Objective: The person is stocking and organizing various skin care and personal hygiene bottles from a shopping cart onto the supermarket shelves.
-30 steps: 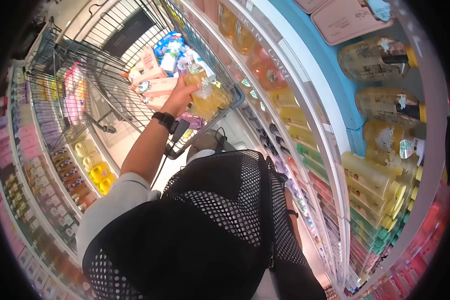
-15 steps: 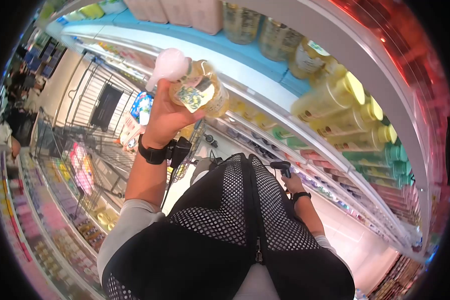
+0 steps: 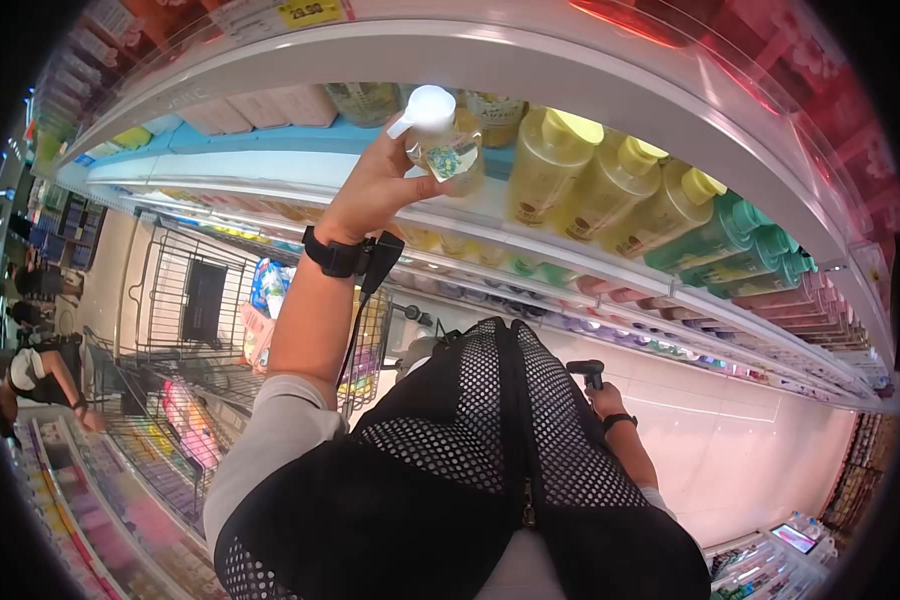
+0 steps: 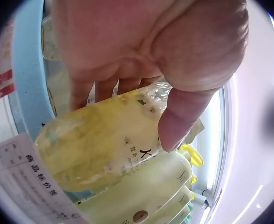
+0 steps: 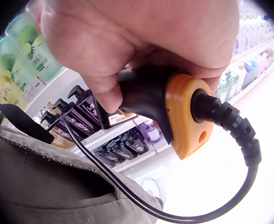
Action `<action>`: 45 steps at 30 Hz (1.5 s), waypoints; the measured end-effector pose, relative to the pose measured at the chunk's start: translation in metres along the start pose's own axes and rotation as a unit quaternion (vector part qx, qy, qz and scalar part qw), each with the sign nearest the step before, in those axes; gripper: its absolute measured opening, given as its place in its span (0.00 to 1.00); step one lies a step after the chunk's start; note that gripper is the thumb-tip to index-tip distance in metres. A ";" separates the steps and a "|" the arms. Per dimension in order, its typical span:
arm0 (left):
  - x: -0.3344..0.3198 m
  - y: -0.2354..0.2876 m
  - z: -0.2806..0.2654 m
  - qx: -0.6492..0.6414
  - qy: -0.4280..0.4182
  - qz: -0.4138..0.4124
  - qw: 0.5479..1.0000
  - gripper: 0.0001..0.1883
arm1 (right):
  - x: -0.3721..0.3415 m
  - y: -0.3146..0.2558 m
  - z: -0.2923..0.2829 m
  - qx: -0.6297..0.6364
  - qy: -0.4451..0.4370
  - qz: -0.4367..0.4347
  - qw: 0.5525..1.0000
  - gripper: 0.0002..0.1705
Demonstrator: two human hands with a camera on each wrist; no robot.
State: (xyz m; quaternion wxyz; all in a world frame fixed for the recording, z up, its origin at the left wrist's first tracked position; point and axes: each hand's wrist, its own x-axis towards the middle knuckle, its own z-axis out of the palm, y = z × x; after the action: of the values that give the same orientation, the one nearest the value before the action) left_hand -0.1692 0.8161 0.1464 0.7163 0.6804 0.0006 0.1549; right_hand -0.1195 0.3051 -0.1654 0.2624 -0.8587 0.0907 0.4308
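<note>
My left hand (image 3: 372, 192) grips a clear pump bottle (image 3: 462, 152) of yellow liquid at the shelf front. The bottle's white pump head (image 3: 431, 107) points up toward the camera. In the left wrist view the bottle (image 4: 99, 140) lies slantwise under the palm, thumb on one side and fingers on the other, right against a row of pale yellow bottles (image 4: 146, 186). Low beside my hip, my right hand (image 3: 604, 402) holds a barcode scanner (image 3: 587, 371). The right wrist view shows its black handle and orange end (image 5: 186, 121), with a cable (image 5: 249, 182) running off.
A wire shopping cart (image 3: 160, 300) with packages stands at the left. Yellow bottles (image 3: 560, 165) and green ones (image 3: 735, 235) line the shelf to the right. A shelf lip (image 3: 450, 45) arches over the row. Another person's arm (image 3: 65, 380) shows far left.
My left hand has lifted the yellow bottle out of the cart and brought it over to the shelf. The view has turned toward the shelf, and my right hand with the scanner has come into sight.
</note>
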 end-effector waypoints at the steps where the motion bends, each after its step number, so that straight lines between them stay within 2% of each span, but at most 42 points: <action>1: 0.003 0.000 0.002 -0.010 -0.004 -0.036 0.999 0.43 | 0.000 0.006 0.003 0.005 0.005 0.002 1.000 0.19; 4: 0.012 -0.021 0.001 0.000 -0.023 0.006 1.000 0.44 | -0.018 0.000 0.002 0.023 0.012 0.011 1.000 0.18; 7: 0.014 -0.023 0.007 0.001 -0.035 -0.036 0.999 0.44 | -0.028 -0.009 0.000 0.028 0.014 0.006 0.999 0.18; 11: 0.014 -0.029 0.006 0.014 -0.037 -0.040 0.998 0.46 | -0.022 -0.009 -0.003 0.007 0.021 -0.022 1.000 0.18; 14: 0.008 -0.037 0.003 0.078 -0.008 -0.032 0.996 0.47 | -0.012 -0.003 -0.001 0.012 0.021 -0.037 0.999 0.18; 16: 0.000 -0.031 0.011 0.244 0.037 0.005 0.969 0.49 | -0.008 -0.003 -0.002 0.012 0.018 -0.039 0.999 0.17; 17: 0.000 -0.030 0.016 0.244 0.037 0.005 0.969 0.49 | -0.010 -0.004 -0.002 -0.005 0.016 -0.038 0.999 0.17; 19: -0.002 -0.027 0.025 0.261 0.070 -0.063 0.961 0.48 | -0.013 -0.008 -0.004 -0.028 0.011 -0.040 0.999 0.18; 23: 0.001 -0.028 0.025 0.216 0.065 -0.083 0.971 0.46 | -0.024 -0.019 -0.002 -0.022 -0.007 -0.021 1.000 0.18; 25: -0.001 -0.034 0.022 0.199 0.037 -0.050 0.978 0.44 | -0.023 -0.019 -0.006 -0.022 -0.006 -0.028 0.999 0.18; 32: -0.001 -0.030 0.020 0.195 0.005 -0.034 0.980 0.46 | -0.016 -0.013 -0.004 -0.002 -0.024 -0.021 0.999 0.19; 34: 0.000 -0.030 0.017 0.245 -0.014 -0.028 0.969 0.46 | -0.024 -0.016 -0.003 -0.007 -0.022 -0.022 0.999 0.19; 38: -0.006 -0.017 0.017 0.282 0.025 0.035 0.958 0.45 | -0.028 -0.016 -0.007 -0.017 -0.005 -0.030 0.999 0.19; 40: -0.004 -0.017 0.015 0.130 0.072 0.102 0.984 0.40 | -0.031 -0.016 -0.006 -0.025 0.002 -0.038 0.999 0.19; 41: -0.004 -0.016 0.016 0.131 0.072 0.099 0.984 0.40 | -0.035 -0.017 -0.007 -0.033 0.001 -0.035 0.999 0.19; 43: 0.002 -0.015 0.022 0.115 0.115 0.077 0.984 0.31 | -0.035 -0.018 -0.007 -0.042 0.002 -0.034 0.999 0.19; 44: 0.005 -0.014 0.030 0.078 0.139 0.077 0.984 0.23 | -0.031 -0.016 -0.006 -0.040 -0.001 -0.032 0.999 0.19; 45: 0.005 -0.014 0.030 0.078 0.139 0.077 0.984 0.23 | -0.028 -0.013 -0.006 -0.038 -0.004 -0.027 0.999 0.19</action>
State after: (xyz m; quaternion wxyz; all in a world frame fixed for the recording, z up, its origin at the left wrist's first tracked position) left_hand -0.1551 0.7878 0.1359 0.6402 0.7039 0.0594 0.3019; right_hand -0.1282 0.3109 -0.1357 0.2414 -0.8686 0.0495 0.4300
